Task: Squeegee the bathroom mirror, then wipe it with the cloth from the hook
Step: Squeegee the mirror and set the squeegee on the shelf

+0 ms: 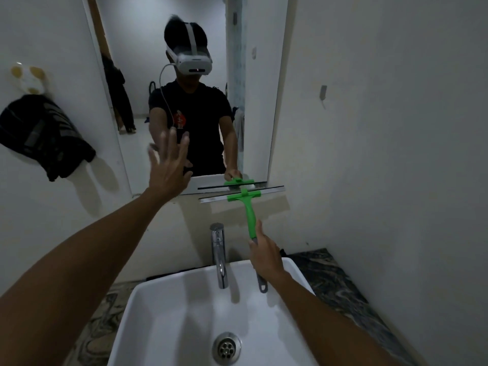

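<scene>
Here white walls, mirror (184, 75); right hand (266, 256) grips squeegee (247, 200), left hand (169, 165) spread flat.

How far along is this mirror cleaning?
Midway through squeegeeing. The right hand grips the green squeegee, its blade at the mirror's bottom edge, so a downward stroke looks finished. The left hand is open, raised at the glass. The dark cloth hangs on its hook, so wiping is left.

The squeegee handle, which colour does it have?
Bright green plastic squeegee handle, seen best in the head view.
</scene>
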